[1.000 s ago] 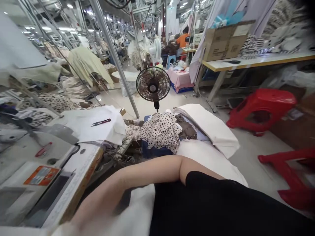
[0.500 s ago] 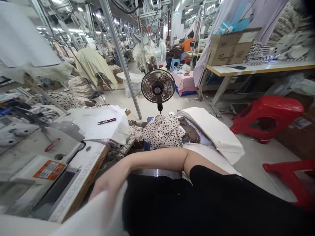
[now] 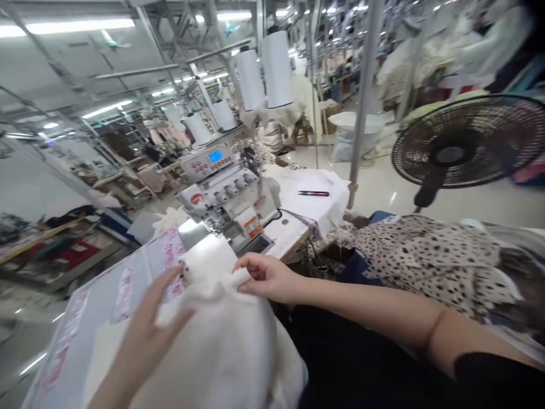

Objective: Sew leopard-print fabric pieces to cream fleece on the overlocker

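Note:
A bundle of white fabric (image 3: 230,341) lies on my lap and on the near edge of the sewing table (image 3: 85,307). My right hand (image 3: 266,276) pinches the fabric's upper edge between thumb and fingers. My left hand (image 3: 149,324) lies on the fabric's left side with fingers stretched out, its fingertips touching the cloth. An overlock sewing machine (image 3: 225,196) stands just beyond both hands, with white thread cones (image 3: 276,68) above it.
Thread snips (image 3: 314,193) lie on white cloth at the table's far right. Spotted fabric (image 3: 426,255) is piled at my right. A black floor fan (image 3: 464,145) stands behind it. A metal pole (image 3: 364,96) rises past the table's end.
My view has swung left from the floor and red stools to the sewing machine. My right arm has brought the white fabric up onto the table, and my left hand has come into view.

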`<state>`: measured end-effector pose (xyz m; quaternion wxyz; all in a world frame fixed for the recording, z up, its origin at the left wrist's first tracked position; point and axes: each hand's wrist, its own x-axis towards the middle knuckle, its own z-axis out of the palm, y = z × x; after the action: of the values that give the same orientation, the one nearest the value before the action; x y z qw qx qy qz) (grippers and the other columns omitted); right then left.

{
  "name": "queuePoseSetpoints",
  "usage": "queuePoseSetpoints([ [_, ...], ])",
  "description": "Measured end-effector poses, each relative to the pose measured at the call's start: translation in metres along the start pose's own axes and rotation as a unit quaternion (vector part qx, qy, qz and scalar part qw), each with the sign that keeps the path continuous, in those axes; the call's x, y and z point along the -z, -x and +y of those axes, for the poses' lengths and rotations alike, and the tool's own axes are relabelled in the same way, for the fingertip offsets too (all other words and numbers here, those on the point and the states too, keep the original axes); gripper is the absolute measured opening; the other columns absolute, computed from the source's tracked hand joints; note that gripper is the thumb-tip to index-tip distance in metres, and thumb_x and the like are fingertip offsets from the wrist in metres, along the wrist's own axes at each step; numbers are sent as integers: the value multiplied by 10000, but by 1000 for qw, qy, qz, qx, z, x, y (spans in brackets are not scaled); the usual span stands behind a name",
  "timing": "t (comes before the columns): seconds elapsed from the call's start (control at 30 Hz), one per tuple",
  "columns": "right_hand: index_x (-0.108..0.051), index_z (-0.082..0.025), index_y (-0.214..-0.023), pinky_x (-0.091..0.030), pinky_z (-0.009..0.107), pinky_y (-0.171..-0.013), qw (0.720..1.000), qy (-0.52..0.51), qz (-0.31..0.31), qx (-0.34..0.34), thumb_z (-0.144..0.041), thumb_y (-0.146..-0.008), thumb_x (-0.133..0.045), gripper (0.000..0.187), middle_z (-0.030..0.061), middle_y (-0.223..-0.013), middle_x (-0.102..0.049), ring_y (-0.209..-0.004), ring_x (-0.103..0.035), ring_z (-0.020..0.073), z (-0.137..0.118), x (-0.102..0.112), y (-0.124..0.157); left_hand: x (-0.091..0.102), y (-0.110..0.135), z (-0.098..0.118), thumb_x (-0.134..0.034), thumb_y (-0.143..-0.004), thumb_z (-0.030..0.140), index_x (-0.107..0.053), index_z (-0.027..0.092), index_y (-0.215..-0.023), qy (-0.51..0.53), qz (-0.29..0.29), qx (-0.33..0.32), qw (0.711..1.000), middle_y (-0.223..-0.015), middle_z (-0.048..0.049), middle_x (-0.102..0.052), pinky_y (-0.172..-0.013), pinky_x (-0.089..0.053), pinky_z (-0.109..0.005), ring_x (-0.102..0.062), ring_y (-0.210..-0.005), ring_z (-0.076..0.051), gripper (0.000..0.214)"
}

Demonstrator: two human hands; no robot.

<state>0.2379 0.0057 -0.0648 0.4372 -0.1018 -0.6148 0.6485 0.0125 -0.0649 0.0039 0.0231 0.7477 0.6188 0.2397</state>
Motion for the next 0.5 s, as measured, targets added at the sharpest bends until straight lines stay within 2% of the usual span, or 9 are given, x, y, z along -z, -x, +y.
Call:
queuePoseSetpoints([
  [0.07,-533,-163,-943,-369,209,-603,998,57,-24,18,-210,-744,-590,212,-31,-723,-496,-627,-445,80,-11,-8,0,-7,-13,14,-556,-734,472,-362,237,-1293,55,-110,-21,992,-1290,-82,-450,-966,-357,-381,-418,-1173,-248,636],
  [0.13,-556,-163,-950,-374,211,-607,992,118,0,43,-194,-775,-549,178,-15,-757,-523,-633,-446,82,-19,-10,-2,-15,-27,26,-500,-779,443,-543,202,-1110,117,-208,-25,971,-1008,-52,-612,-801,-442,-285,-557,-921,-192,411],
  [0.17,-557,-165,-966,-386,216,-626,989,132,25,54,-193,-780,-543,189,-3,-801,-543,-652,-457,86,-20,-9,-3,-17,-33,31,-466,-802,433,-596,185,-988,137,-224,-15,965,-852,-30,-629,-698,-448,-247,-569,-782,-161,336],
  [0.23,-544,-168,-1025,-413,233,-696,988,133,47,59,-214,-754,-589,279,23,-911,-568,-735,-494,103,-13,-7,-6,-14,-39,33,-428,-824,421,-615,167,-844,159,-197,14,967,-709,-6,-602,-579,-411,-211,-537,-645,-125,316],
  [0.27,-545,-163,-1038,-420,246,-737,991,125,28,46,-232,-728,-623,327,32,-945,-575,-783,-510,117,-6,-8,-6,-9,-41,32,-437,-820,418,-613,168,-834,163,-167,25,972,-720,-5,-604,-571,-404,-204,-536,-647,-122,306],
  [0.33,-582,-143,-997,-425,275,-803,992,103,-69,-10,-277,-686,-665,349,35,-937,-598,-850,-531,147,9,-14,-1,4,-44,28,-490,-787,419,-612,176,-839,165,-109,44,979,-767,-4,-613,-582,-405,-199,-545,-680,-127,276],
  [0.4,-625,-128,-910,-434,290,-821,981,46,-166,-89,-325,-680,-661,306,30,-872,-624,-843,-552,161,20,-24,7,14,-52,23,-547,-739,442,-612,178,-796,152,-67,84,982,-713,10,-597,-536,-389,-195,-529,-627,-121,277],
  [0.43,-633,-127,-898,-441,293,-818,974,-5,-188,-128,-350,-676,-661,316,31,-861,-631,-834,-561,162,23,-30,12,16,-58,21,-567,-717,455,-609,178,-781,136,-52,110,983,-672,20,-579,-505,-372,-195,-512,-588,-115,288],
  [0.5,-626,-131,-941,-453,299,-810,959,-126,-173,-188,-416,-653,-673,408,42,-886,-635,-840,-572,168,24,-38,19,12,-73,15,-572,-698,474,-600,178,-765,85,-33,144,985,-607,34,-535,-469,-338,-200,-472,-531,-107,305],
])
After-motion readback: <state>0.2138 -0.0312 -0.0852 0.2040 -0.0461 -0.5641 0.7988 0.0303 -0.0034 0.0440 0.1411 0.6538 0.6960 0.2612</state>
